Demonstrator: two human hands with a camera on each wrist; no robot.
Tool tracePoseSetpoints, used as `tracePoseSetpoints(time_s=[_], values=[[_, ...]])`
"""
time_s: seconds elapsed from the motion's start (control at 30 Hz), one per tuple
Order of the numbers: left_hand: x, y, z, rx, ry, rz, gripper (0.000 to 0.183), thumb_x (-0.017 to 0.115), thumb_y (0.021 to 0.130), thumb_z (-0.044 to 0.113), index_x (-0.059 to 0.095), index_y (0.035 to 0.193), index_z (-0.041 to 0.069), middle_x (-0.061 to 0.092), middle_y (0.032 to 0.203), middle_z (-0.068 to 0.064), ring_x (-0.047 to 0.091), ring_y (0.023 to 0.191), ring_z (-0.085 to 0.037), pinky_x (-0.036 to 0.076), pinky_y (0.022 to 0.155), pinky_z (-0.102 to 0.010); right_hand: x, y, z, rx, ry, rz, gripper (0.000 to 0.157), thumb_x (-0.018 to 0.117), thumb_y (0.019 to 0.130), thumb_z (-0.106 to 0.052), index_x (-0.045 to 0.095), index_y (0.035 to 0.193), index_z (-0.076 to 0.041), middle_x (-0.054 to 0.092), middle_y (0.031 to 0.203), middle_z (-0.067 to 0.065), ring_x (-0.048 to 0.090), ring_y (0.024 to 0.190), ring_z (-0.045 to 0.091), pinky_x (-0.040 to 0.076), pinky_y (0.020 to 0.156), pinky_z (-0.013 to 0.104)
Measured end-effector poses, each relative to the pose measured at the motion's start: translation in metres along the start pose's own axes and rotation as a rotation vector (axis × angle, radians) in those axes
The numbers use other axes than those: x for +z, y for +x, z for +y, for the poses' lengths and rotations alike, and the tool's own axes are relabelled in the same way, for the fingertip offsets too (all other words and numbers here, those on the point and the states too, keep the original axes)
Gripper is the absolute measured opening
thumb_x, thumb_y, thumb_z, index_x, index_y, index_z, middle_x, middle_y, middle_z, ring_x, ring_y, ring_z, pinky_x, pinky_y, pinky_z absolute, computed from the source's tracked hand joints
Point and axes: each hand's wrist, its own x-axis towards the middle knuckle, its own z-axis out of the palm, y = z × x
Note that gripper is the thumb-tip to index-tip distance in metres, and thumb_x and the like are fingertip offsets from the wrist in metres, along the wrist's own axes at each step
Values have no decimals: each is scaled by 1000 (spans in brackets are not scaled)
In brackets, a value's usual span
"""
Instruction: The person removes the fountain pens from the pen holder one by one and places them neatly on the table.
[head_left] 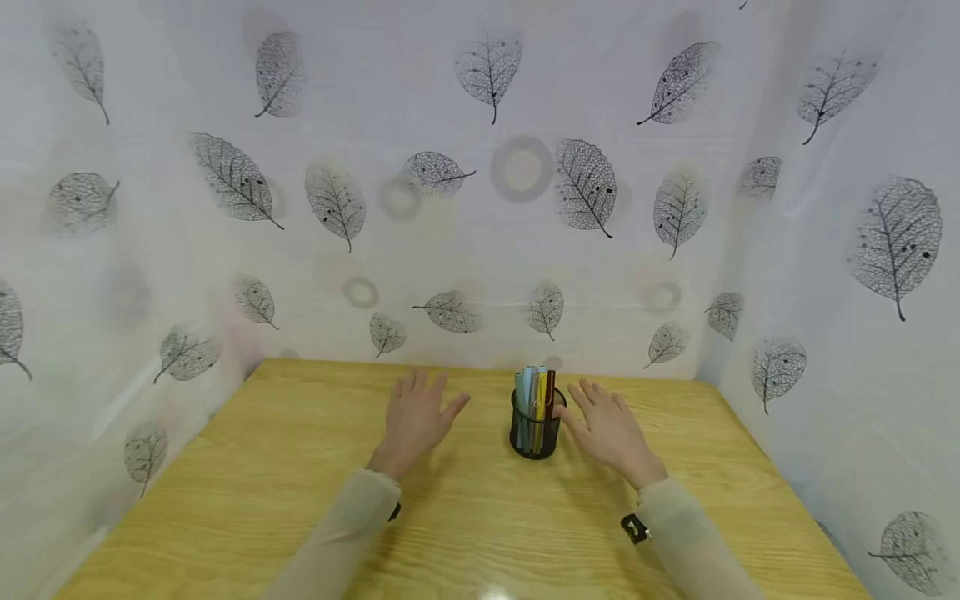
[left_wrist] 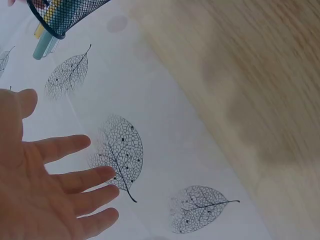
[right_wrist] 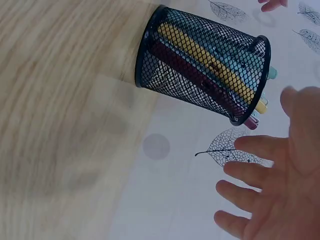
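Note:
A black mesh pen holder (head_left: 536,435) stands upright on the wooden table, with several pens (head_left: 534,390) in it: light blue, teal, yellow and dark red ones show. To its left, apart from it, my left hand (head_left: 417,418) hovers with fingers spread and holds nothing. My right hand (head_left: 609,427) is just right of the holder, its fingers extended and its thumb near the mesh rim; contact cannot be told. In the right wrist view the holder (right_wrist: 202,65) appears whole, beside the palm (right_wrist: 287,185). The left wrist view shows the empty left palm (left_wrist: 45,185).
The light wooden table (head_left: 480,517) runs back to a white curtain (head_left: 480,242) printed with dark leaves, which also hangs along the left and right sides. A dark wrist device (head_left: 635,527) sits at the right sleeve.

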Motion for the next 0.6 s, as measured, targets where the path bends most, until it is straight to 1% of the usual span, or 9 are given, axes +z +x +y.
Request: tracePoseSetpoints(time_s=[0.07,0.13,0.2,0.27,0.37,0.47,0.53,0.6], values=[[2,1,1,4,-21,27,65,40,99,60,54,139,11,52,139,-23,41,136,-42,30,115,-56,-2,0,-3,10,80,31,62,42,103,-49,44,147,-5,41,152,21,39,138,43,28,114,62],[3,3,3,-3,-77,47,63,43,99,59,57,136,10,58,134,-20,49,129,-39,39,110,-54,-3,1,-5,30,204,56,56,48,103,-42,49,143,-4,49,146,20,49,130,42,39,109,58],[3,6,4,-26,-168,51,61,45,99,57,59,133,9,61,131,-18,54,123,-38,46,103,-53,-4,2,-6,64,361,66,51,54,101,-38,52,140,-5,55,141,19,56,124,39,47,102,54],[5,9,5,-47,-275,48,58,48,99,55,60,131,9,63,129,-17,59,118,-36,51,97,-52,-2,4,-5,99,498,85,47,59,99,-33,55,138,-6,58,137,17,60,119,35,52,97,49],[11,16,5,-70,-453,28,52,50,99,51,63,128,10,66,125,-14,62,113,-32,53,93,-50,6,6,-1,153,679,106,45,63,97,-29,58,135,-6,59,136,17,60,120,34,53,97,47],[17,19,7,-79,-604,-2,46,51,100,48,64,125,11,68,119,-12,64,109,-28,54,93,-47,15,6,1,189,803,116,45,67,94,-30,60,132,-7,58,137,15,58,124,33,51,100,48],[21,21,8,-82,-670,-15,44,52,100,46,64,124,11,69,117,-11,64,107,-27,54,92,-46,20,6,2,199,852,119,46,70,92,-32,62,130,-7,56,141,14,55,128,32,50,103,46],[23,22,10,-80,-706,-16,43,53,99,45,65,124,11,69,115,-11,64,106,-26,55,91,-45,25,5,1,194,880,121,47,73,89,-33,64,127,-7,53,144,13,52,131,31,49,104,44]])
